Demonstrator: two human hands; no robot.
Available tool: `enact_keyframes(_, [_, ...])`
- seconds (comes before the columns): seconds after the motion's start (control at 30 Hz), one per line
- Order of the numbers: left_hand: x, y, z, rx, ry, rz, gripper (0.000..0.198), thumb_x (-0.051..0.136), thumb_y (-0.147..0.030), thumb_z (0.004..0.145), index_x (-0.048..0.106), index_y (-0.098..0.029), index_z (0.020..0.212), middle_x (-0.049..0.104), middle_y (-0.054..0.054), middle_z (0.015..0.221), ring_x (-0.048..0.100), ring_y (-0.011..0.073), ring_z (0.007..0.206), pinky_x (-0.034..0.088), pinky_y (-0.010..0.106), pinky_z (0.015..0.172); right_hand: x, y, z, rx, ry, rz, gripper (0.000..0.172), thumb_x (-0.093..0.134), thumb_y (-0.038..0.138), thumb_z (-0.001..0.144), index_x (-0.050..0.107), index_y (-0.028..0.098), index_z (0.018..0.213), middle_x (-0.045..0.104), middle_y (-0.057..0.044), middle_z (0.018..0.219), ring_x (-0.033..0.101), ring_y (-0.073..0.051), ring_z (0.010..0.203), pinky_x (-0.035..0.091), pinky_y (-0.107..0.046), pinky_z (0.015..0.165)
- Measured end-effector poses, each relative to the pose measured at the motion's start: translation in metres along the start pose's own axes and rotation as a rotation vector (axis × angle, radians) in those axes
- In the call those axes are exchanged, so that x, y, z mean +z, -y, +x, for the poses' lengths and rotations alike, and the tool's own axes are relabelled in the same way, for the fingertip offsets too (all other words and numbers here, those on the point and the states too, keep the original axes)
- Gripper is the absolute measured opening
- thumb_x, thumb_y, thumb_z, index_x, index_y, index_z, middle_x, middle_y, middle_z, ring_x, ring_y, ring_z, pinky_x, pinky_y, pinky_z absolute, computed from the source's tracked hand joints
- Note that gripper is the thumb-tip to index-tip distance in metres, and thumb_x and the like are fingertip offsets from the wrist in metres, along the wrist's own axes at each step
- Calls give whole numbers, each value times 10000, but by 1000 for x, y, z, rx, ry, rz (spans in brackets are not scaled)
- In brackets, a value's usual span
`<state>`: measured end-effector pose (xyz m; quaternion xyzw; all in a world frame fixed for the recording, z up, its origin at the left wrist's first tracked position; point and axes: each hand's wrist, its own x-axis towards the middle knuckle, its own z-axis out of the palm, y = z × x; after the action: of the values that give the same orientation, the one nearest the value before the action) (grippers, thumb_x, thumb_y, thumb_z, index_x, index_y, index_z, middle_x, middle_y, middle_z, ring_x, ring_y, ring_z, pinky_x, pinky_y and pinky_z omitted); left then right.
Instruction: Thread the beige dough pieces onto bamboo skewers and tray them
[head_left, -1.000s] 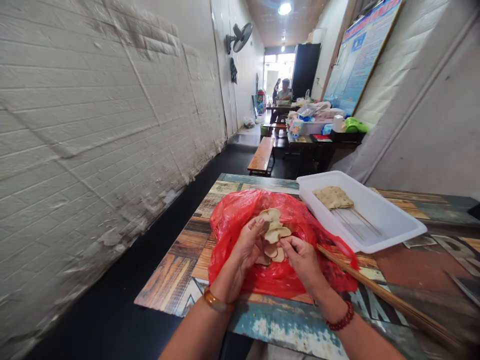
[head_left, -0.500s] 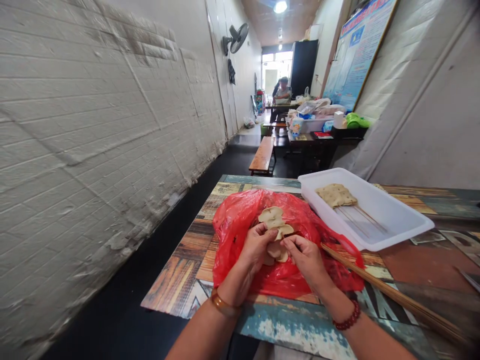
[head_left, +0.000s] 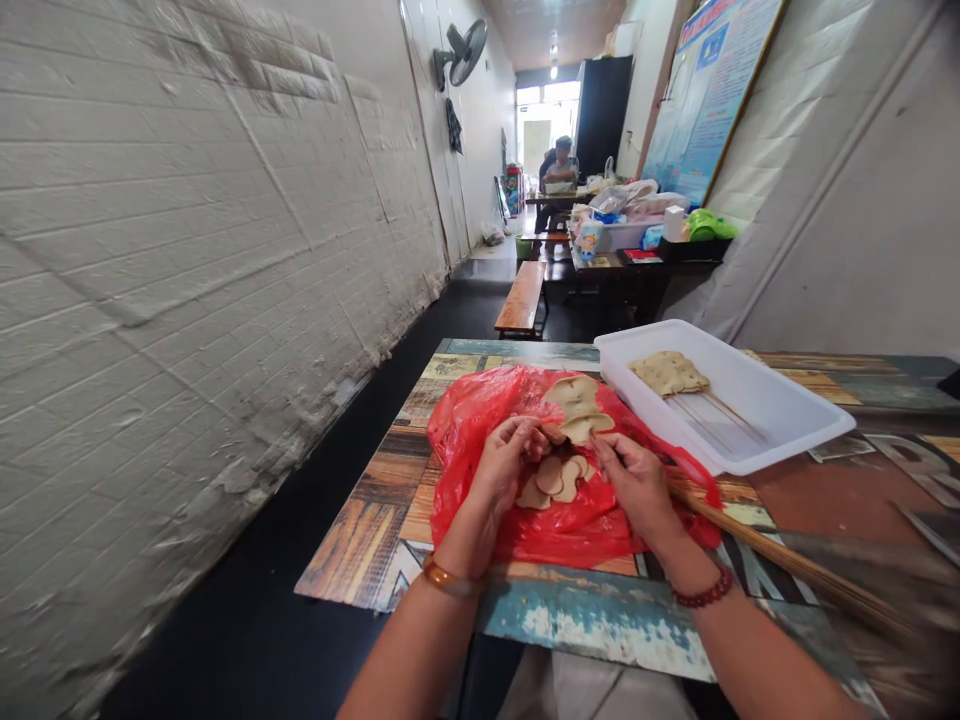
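A crumpled red plastic bag (head_left: 472, 410) lies spread on the patterned table, with several flat beige slices (head_left: 551, 477) on it. Over the bag, my left hand (head_left: 516, 450) has its fingers closed at the left edge of a beige piece (head_left: 576, 405). My right hand (head_left: 630, 475) pinches the lower right edge of that same piece. To the right, a white tray (head_left: 787, 410) holds skewered flat pieces (head_left: 669, 373) with thin sticks showing. A bundle of long wooden sticks (head_left: 780, 555) rests beside my right hand, its near end over the bag.
The wooden-patterned table (head_left: 367, 500) has its left edge near a white brick-pattern wall (head_left: 187, 300). Beyond it stand an orange bench (head_left: 521, 297) and a cluttered table with bags and a green item (head_left: 705, 225). A person (head_left: 560, 170) sits far back.
My hands have moved apart, and the beige piece between them is lifted farther from me and spread out. More loose slices show on the bag below. The view has shifted slightly.
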<state>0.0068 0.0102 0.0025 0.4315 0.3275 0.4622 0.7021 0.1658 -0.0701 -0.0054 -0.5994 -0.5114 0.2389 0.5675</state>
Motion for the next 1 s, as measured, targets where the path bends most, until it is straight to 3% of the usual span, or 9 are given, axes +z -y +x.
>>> enact_keyframes(0.13, [0, 0, 1, 123, 17, 197, 302, 696, -428, 690, 639, -134, 732, 582, 7, 616, 470, 88, 532, 360, 213, 537, -10, 13, -6, -69, 32, -10, 324, 491, 453, 876, 649, 173, 832, 534, 25, 573, 497, -126, 513, 398, -228, 525])
enact_keyframes(0.23, [0, 3, 2, 189, -1, 408, 284, 655, -425, 716, 635, -142, 711, 604, 24, 650, 498, 118, 575, 363, 228, 562, -17, 11, -23, 12, 41, 35, 334, 489, 471, 869, 636, 175, 821, 482, 48, 518, 447, -109, 429, 358, -217, 446])
enact_keyframes(0.43, [-2, 8, -8, 247, 31, 1395, 184, 594, -341, 759, 642, -181, 683, 652, 76, 794, 564, 206, 775, 358, 295, 711, -27, -9, -55, 122, -23, 159, 372, 531, 541, 818, 608, 180, 772, 466, 56, 524, 412, -102, 407, 327, -216, 410])
enact_keyframes(0.5, [-2, 12, -13, 289, 18, 1576, 171, 610, -346, 745, 629, -185, 689, 652, 88, 843, 569, 227, 838, 345, 316, 765, -27, -12, -61, 116, -28, 195, 377, 535, 551, 813, 611, 185, 770, 474, 54, 534, 416, -103, 412, 332, -219, 417])
enact_keyframes(0.6, [1, 19, -17, 340, -13, 1630, 186, 617, -362, 735, 624, -178, 709, 642, 89, 819, 567, 231, 821, 338, 320, 753, -26, -13, -64, 111, -24, 255, 405, 523, 583, 808, 609, 190, 758, 494, 47, 544, 416, -103, 400, 321, -222, 398])
enact_keyframes(0.77, [8, 26, -17, 221, -108, 1517, 325, 550, -455, 768, 602, -186, 594, 584, 41, 593, 532, 182, 640, 303, 276, 601, -30, -16, -66, 107, -39, 297, 437, 503, 610, 805, 612, 191, 748, 517, 34, 529, 421, -113, 389, 335, -233, 383])
enact_keyframes(0.93, [18, 20, -22, 270, -151, 1553, 256, 633, -372, 683, 577, -186, 517, 609, 52, 647, 546, 208, 762, 308, 291, 668, -35, -14, -67, 94, -72, 284, 425, 523, 604, 790, 621, 199, 701, 566, 7, 535, 467, -133, 419, 357, -241, 402])
enact_keyframes(1.0, [22, 18, -24, 261, -149, 1549, 319, 618, -380, 694, 542, -184, 454, 574, 47, 569, 541, 201, 722, 307, 293, 663, -37, -11, -67, 85, -77, 278, 427, 528, 609, 782, 625, 204, 689, 578, 2, 526, 478, -141, 422, 360, -245, 403])
